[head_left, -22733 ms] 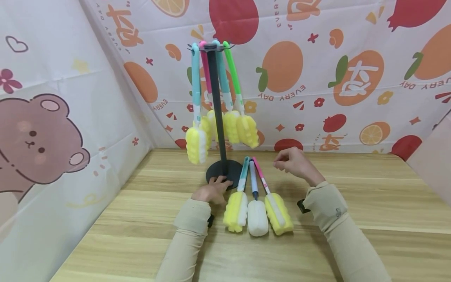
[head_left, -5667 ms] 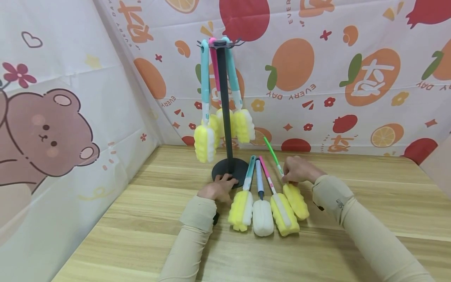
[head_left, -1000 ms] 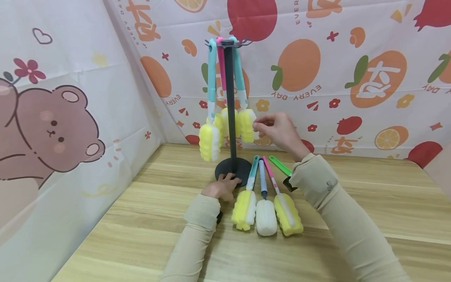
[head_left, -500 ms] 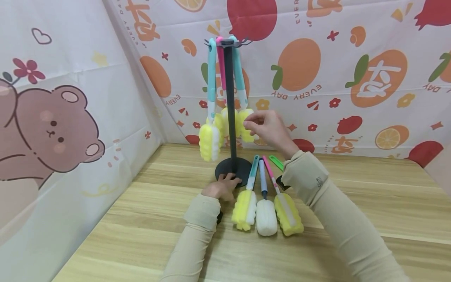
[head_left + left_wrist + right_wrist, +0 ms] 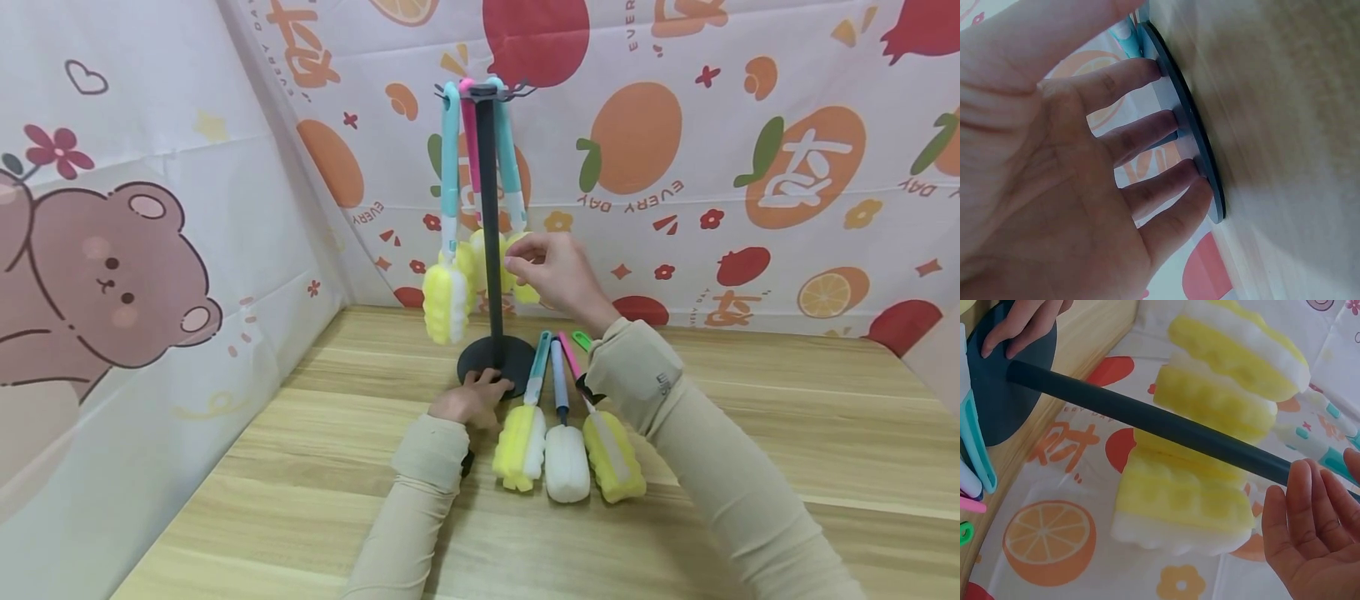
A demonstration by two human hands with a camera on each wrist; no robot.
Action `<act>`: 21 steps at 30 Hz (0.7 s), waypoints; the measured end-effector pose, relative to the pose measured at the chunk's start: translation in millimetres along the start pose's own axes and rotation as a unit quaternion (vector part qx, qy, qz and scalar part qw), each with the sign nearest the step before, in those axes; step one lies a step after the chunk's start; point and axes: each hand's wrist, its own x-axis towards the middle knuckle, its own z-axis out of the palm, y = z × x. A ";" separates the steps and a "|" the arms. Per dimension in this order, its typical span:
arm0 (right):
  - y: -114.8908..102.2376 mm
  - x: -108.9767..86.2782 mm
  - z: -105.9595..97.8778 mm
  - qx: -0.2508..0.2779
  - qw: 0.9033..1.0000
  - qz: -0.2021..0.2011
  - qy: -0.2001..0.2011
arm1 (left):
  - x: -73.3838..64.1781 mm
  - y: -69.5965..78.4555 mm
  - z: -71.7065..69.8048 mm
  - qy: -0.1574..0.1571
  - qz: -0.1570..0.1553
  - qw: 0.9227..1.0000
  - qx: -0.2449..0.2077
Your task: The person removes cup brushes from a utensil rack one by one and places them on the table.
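My left hand (image 5: 468,404) presses its fingertips on the round black base (image 5: 1200,125) of a stand, fingers spread. My right hand (image 5: 558,271) is raised beside the stand's pole (image 5: 1147,415), with nothing seen in its fingers. In the head view it overlaps the yellow sponge of a hanging teal-handled cleaning brush (image 5: 507,158). Another teal-handled brush (image 5: 450,158) and a pink-handled one (image 5: 471,137) hang from the top hooks. Yellow and white sponge heads (image 5: 1182,503) hang near my right fingers in the right wrist view.
On the table lie a teal-handled brush (image 5: 519,446), a white sponge brush (image 5: 567,462) and a pink-handled brush (image 5: 615,454), side by side. A green handle (image 5: 582,340) shows at its tip; my right forearm hides the rest. A printed cloth (image 5: 675,275) rises behind.
The green brush hung on the stand at first, then was in my right hand, and now lies on the table. My right hand has since moved left over the hanging sponges; my left stays put.
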 end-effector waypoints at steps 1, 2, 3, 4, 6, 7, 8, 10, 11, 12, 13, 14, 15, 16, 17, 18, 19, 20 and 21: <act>-0.3 0.2 0.4 -0.001 1.000 -0.003 0.001 | 0.0 0.3 -0.3 -0.001 0.001 1.000 0.000; -0.5 0.5 0.8 -0.002 1.000 -0.007 0.001 | -0.7 0.7 -0.6 -0.002 0.001 1.000 0.001; -1.1 0.8 1.4 -0.004 1.000 -0.010 0.001 | -0.1 0.6 -0.5 -0.002 0.001 1.000 0.001; -1.8 1.0 1.9 -0.006 1.000 -0.012 -0.001 | 0.0 0.6 -0.3 -0.002 0.001 1.000 0.001; -3.0 2.3 3.3 -0.011 1.000 -0.012 -0.005 | 0.7 0.2 0.1 -0.003 0.000 1.000 -0.002; -3.9 3.1 4.2 -0.014 1.000 -0.012 -0.008 | 1.2 -0.3 0.3 -0.003 0.000 1.000 -0.003; -4.9 4.0 5.1 -0.017 1.000 -0.011 -0.010 | 1.6 -0.7 0.8 -0.002 -0.001 1.000 -0.004; -7.5 5.6 6.7 -0.021 1.000 -0.009 -0.014 | 2.3 -1.1 1.2 -0.002 0.001 1.000 -0.006; -8.8 6.5 7.4 -0.023 1.000 -0.010 -0.015 | 2.7 -1.3 1.6 -0.002 0.002 1.000 -0.006; -10.3 7.3 7.9 -0.025 1.000 -0.012 -0.015 | 2.8 -1.3 1.7 -0.001 0.002 1.000 -0.005; -11.5 8.1 8.5 -0.026 0.999 -0.016 -0.015 | 2.8 -1.2 1.5 0.000 0.003 1.000 -0.004; -13.0 9.0 8.8 -0.027 0.999 -0.018 -0.015 | 2.6 -1.0 1.4 0.000 0.003 1.000 -0.003; -14.3 9.7 9.2 -0.027 0.999 -0.021 -0.015 | 2.5 -0.8 1.2 0.000 0.003 1.000 -0.003; -15.0 10.5 9.7 -0.028 0.999 -0.024 -0.015 | 2.1 -0.6 1.1 0.000 0.003 1.000 -0.003; -15.6 11.3 10.1 -0.028 0.999 -0.026 -0.015 | 1.8 -0.3 1.0 -0.001 0.003 1.000 -0.003; -15.9 12.1 10.5 -0.027 0.999 -0.026 -0.016 | 1.4 -0.1 0.8 -0.001 0.002 1.000 -0.003; -16.3 12.7 11.1 -0.026 0.999 -0.026 -0.017 | 1.4 -0.1 0.9 -0.002 0.002 1.000 -0.004; -16.8 13.1 11.4 -0.024 0.999 -0.025 -0.018 | 1.8 -0.4 1.1 -0.002 0.002 1.000 -0.004; -17.0 13.4 12.0 -0.022 0.999 -0.026 -0.018 | 1.9 -0.4 1.2 -0.002 0.003 1.000 -0.003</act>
